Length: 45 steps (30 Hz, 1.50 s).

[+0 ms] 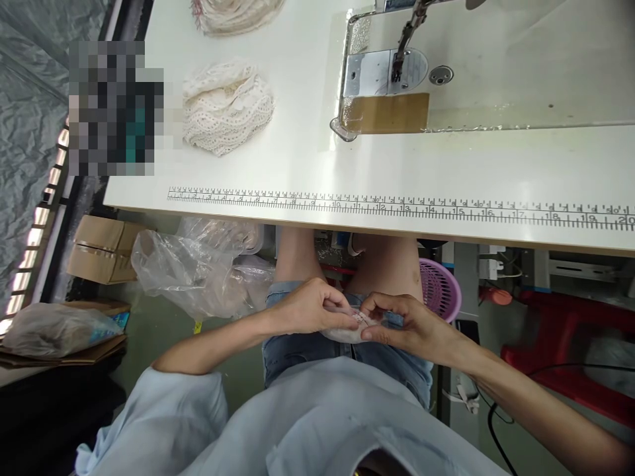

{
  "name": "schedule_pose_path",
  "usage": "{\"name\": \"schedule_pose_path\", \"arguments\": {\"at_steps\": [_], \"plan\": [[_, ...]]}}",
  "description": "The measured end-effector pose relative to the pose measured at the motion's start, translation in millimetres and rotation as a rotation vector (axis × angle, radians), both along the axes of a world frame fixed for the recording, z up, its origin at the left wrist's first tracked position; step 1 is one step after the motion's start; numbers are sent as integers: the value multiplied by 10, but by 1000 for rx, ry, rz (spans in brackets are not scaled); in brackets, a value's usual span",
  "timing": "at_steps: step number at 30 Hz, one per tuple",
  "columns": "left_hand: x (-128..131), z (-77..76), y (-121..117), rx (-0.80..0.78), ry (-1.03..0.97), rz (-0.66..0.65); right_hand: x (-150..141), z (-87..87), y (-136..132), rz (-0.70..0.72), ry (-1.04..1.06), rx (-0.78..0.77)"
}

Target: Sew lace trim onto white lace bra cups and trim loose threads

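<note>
Above my lap, my left hand pinches one side of a small whitish, partly see-through bundle with faint reddish marks on top. From the other side my right hand grips it between thumb and bent fingers. The fingers cover much of the bundle, so I cannot tell just what it is. Both hands are below the front edge of the white sewing table, apart from it.
On the table lie a bundle of white lace trim and another lace bundle. A sewing machine's presser foot stands at the back. Below are plastic bags, a cardboard box, a purple basket and a red stool.
</note>
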<state>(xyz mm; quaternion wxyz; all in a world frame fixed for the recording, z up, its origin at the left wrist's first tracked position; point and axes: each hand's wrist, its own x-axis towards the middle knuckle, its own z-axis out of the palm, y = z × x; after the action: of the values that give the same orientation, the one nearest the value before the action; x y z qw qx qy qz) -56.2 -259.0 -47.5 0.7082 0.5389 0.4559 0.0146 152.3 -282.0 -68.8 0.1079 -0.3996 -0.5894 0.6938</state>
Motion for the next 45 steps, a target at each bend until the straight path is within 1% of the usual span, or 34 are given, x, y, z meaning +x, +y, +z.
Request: {"name": "schedule_pose_path", "arguments": {"at_steps": [5, 7, 9, 11, 13, 17, 19, 21, 25, 29, 34, 41, 45], "plan": [[15, 39, -39, 203, 66, -29, 12, -15, -51, -37, -78, 173], [17, 54, -64, 286, 64, -35, 12, -4, -65, -42, -105, 255], [17, 52, -98, 364, 52, -33, 7, 6, -76, -47, -115, 349], [12, 22, -143, 486, 56, -30, -3, 7, -86, -62, -122, 467], [1, -31, -191, 687, 62, -42, -14, -4, -95, -86, -124, 621], [-27, -127, -253, 1221, 14, -119, -28, -38, -108, -131, -140, 962], [-31, -136, -250, 1420, -17, -137, -32, -43, -109, -137, -146, 1058], [-29, -124, -234, 1541, -36, -135, -37, -39, -109, -146, -129, 1106], [-22, -99, -210, 1685, -45, -133, -47, -28, -113, -175, -85, 1156], [-14, -120, -211, 1783, -42, -125, -55, -52, -113, -180, -78, 1179], [6, -157, -196, 1910, -58, -79, -81, -89, -96, -257, -61, 1248], [11, -158, -176, 1975, -38, -99, -105, -71, -74, -272, -38, 1257], [-4, -178, -183, 2003, -14, -118, -98, -103, -78, -257, -13, 1238]]}}
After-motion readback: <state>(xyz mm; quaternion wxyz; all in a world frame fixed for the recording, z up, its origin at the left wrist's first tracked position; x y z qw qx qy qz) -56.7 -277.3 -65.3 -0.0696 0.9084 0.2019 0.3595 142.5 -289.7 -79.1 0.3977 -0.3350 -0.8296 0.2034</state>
